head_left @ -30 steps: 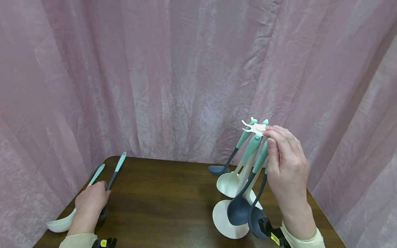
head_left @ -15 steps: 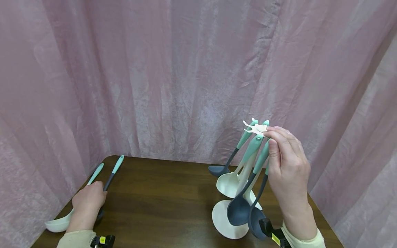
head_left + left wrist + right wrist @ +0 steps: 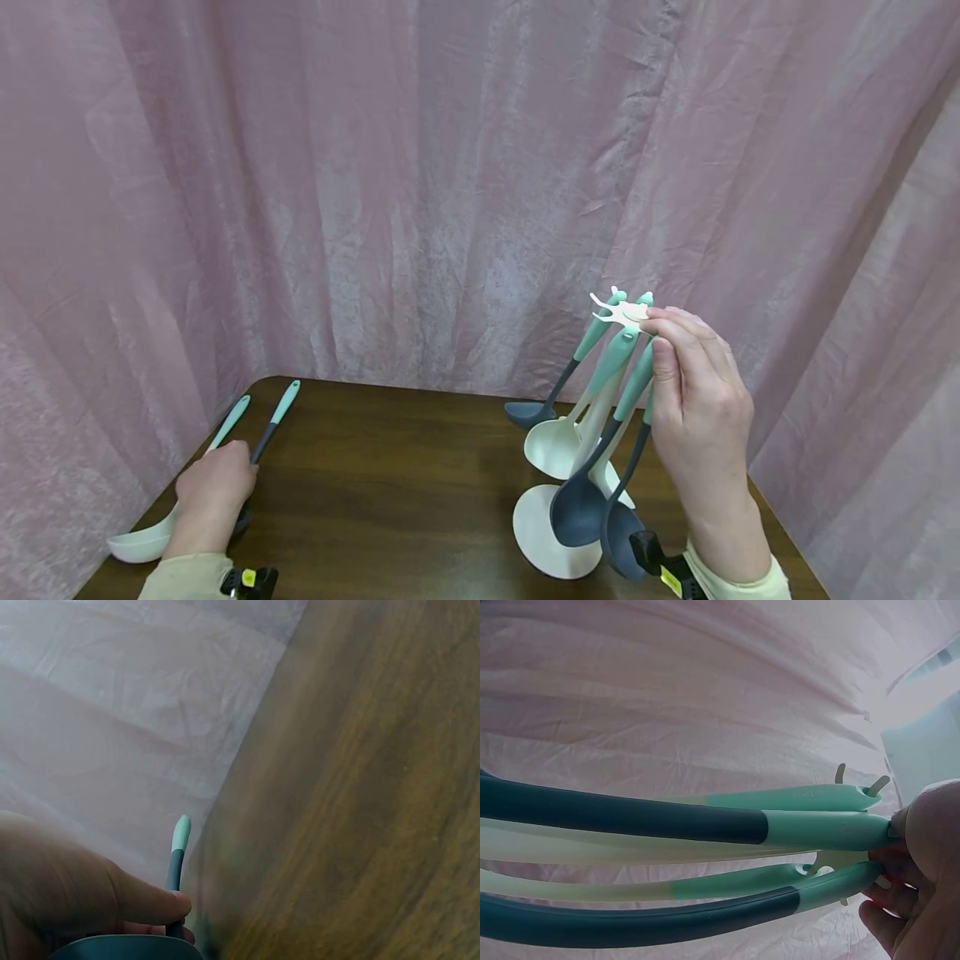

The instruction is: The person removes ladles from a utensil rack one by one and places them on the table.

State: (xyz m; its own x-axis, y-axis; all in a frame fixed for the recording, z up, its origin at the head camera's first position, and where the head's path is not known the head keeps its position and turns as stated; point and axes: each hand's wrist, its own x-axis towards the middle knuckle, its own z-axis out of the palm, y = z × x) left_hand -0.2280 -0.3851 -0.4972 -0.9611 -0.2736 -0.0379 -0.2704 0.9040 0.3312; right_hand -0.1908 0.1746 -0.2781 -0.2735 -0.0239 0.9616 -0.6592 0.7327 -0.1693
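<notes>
My left hand point(image 3: 215, 485) pinches the dark shaft of a ladle point(image 3: 175, 870) with a mint handle end at the table's left side. That ladle's dark, rounded head point(image 3: 124, 946) shows at the bottom of the left wrist view. Beside this hand lies a white ladle point(image 3: 142, 543), its shaft partly covered by the hand. On the right, my right hand point(image 3: 701, 400) grips the top of a white utensil stand point(image 3: 626, 313) between thumb and fingers. Several mint-handled utensils hang there, including dark ladles point(image 3: 579, 510) and a white ladle point(image 3: 553, 447). Exact finger contact is partly hidden.
The stand's round white base point(image 3: 536, 533) rests on the brown wooden table point(image 3: 390, 492). Pink curtains point(image 3: 480, 208) surround the table behind and at both sides.
My left hand has moved slightly left, and the dark ladle has shifted left and down with it. The right hand and the stand's top have drifted a little right.
</notes>
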